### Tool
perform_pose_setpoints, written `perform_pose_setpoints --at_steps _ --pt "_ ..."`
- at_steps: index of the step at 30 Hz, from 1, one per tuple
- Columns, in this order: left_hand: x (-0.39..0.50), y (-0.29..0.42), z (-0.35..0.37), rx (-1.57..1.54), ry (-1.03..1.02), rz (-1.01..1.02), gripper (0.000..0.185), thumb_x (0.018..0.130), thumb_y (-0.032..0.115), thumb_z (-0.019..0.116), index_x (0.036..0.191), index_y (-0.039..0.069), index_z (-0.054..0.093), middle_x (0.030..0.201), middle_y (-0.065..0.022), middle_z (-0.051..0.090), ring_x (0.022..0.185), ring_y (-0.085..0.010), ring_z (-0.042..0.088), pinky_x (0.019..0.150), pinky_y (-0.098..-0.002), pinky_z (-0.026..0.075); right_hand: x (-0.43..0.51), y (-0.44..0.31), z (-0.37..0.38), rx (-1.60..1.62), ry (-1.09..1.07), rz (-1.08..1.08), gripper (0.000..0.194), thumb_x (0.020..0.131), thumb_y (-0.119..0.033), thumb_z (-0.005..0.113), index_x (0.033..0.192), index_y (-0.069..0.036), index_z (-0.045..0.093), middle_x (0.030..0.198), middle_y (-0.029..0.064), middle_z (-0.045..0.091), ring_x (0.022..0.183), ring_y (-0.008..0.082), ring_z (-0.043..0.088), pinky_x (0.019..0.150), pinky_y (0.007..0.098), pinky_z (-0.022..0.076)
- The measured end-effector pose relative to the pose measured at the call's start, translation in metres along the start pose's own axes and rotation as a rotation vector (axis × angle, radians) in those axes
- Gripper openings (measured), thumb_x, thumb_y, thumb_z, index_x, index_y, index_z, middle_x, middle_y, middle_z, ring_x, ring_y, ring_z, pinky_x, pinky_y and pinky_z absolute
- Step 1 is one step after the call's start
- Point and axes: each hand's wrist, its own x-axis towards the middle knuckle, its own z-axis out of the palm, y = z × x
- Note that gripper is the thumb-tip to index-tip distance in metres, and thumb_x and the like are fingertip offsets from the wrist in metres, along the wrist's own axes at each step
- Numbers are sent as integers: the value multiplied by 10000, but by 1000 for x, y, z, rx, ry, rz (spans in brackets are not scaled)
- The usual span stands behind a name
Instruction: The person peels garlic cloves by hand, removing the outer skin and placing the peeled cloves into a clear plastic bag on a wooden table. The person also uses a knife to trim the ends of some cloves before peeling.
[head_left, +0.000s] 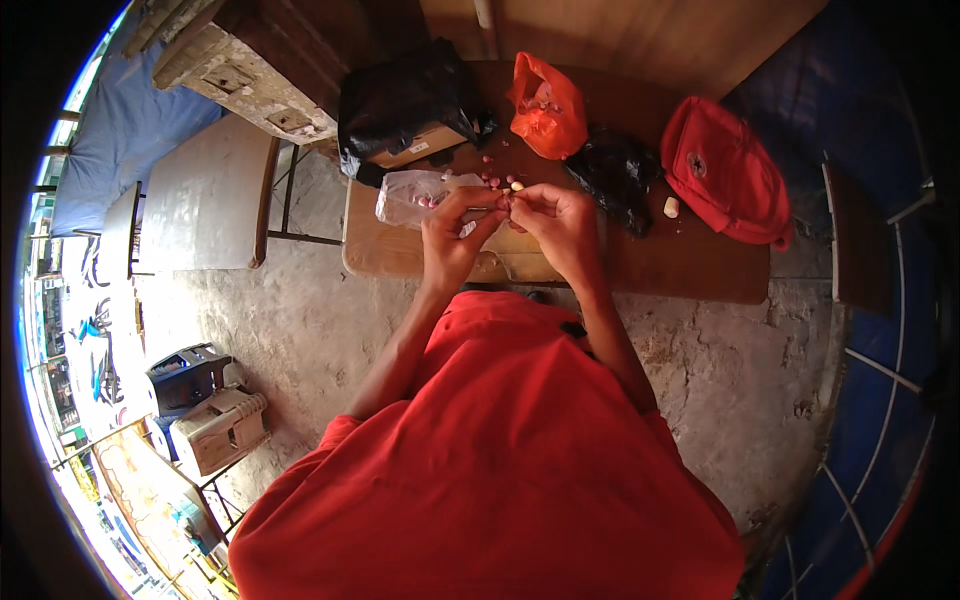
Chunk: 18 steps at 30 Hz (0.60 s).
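Note:
My left hand (454, 229) and my right hand (556, 221) meet over the table, thumbs and forefingers pinched together. Between the fingertips is a small bulb (506, 193), perhaps a shallot or garlic clove, mostly hidden by the fingers. A pale peeled piece (517, 186) shows right by the right forefinger; whether it is held or lies behind is unclear. Just beyond the hands, several small reddish-purple bulbs (493, 181), like shallots, lie loose. Beside my left hand is a clear plastic bag (401, 196) with a few more such bulbs in it.
On the wooden table (690, 262) stand an orange plastic bag (551, 124) with contents, a crumpled black bag (619, 172), a red backpack (724, 172), a whitish piece (671, 208) and a cardboard box (420, 146) under black plastic. Stacked plastic chairs (217, 427) are at lower left.

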Motion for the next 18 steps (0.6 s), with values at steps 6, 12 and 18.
perform_pose_setpoints --at_steps 6,12,18 --pt "18 3 -24 -493 22 -300 244 933 15 533 1174 -13 562 1064 -116 637 950 -174 638 828 -285 518 19 -8 23 149 -19 66 139 853 -61 641 918 62 654 803 76 686 706 80 638 606 203 517" --pt "31 1 -38 -802 46 -368 342 963 39 467 1304 23 450 1089 -116 622 931 -183 628 831 -319 513 35 -15 39 181 -40 105 106 856 -62 641 896 35 649 792 70 675 640 73 610 567 196 488" --pt "39 -4 -54 -984 8 -423 321 971 68 466 1291 47 465 1077 -93 612 883 -163 610 833 -306 502 50 -8 49 309 -108 131 111 866 -93 627 901 10 645 745 44 649 590 71 581 533 192 438"
